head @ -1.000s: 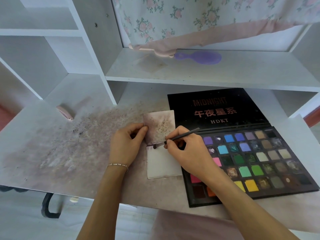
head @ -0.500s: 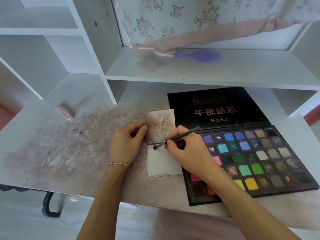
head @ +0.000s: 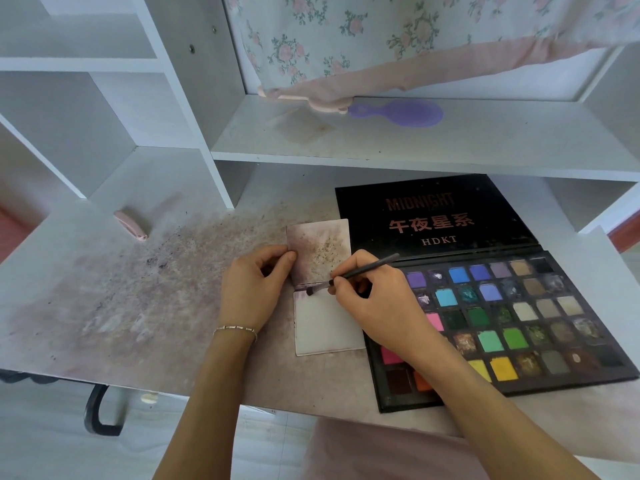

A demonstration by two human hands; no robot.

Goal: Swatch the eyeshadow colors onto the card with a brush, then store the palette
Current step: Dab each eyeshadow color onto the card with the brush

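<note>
Two hands working over the card [head: 329, 320], lying flat on the stained desk [head: 104, 306] just left of the open palette [head: 502, 323]. Right hand [head: 377, 299] pinching the thin dark brush [head: 356, 271] between thumb and curled fingers, handle angling up and to the right, dark tip touching the upper left corner of the card's pale lower half, right at a small purplish smudge. Left hand [head: 256, 289] resting on the desk at the card's left edge, fingers loosely curled, thumb and forefinger pressing against the edge of the card's mottled, powder-speckled upper half; whether actually gripping it, cannot tell. Thin bracelet [head: 235, 330] sitting on the left wrist. Palette lying opened flat, black lid reading MIDNIGHT and HDKT toward the back, rows of coloured pans toward the front, its left side partly hidden under the right hand and forearm. Pink object [head: 131, 225] lying far left on the desk, well apart. Purple hairbrush [head: 401, 113] lying on the shelf [head: 381, 143] above, beneath a floral cloth [head: 381, 36].
</note>
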